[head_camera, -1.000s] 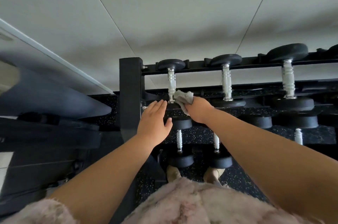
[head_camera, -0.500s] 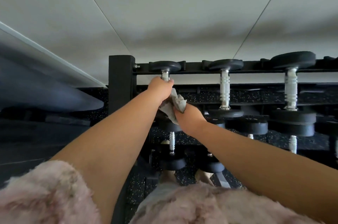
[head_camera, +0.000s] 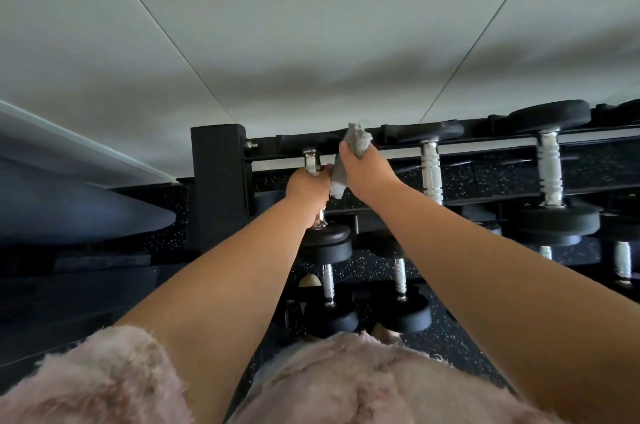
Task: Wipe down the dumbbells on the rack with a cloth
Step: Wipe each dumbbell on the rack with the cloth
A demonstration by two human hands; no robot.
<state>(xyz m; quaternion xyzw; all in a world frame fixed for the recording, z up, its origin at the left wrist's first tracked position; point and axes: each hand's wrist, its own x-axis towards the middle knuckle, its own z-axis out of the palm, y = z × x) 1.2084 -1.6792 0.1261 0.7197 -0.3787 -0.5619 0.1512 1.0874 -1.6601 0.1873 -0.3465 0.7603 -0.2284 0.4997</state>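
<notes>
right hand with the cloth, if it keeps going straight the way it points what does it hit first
Probably the far black head of the leftmost top-row dumbbell, which the right hand and its grey cloth already overlap. Beyond that is the wall. Depth is unclear.

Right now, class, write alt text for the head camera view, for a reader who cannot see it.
A person's left hand grips the metal handle of the leftmost dumbbell on the top shelf of a black rack, while the right hand presses a grey cloth against its far end. More dumbbells sit to the right and on lower shelves.
</notes>
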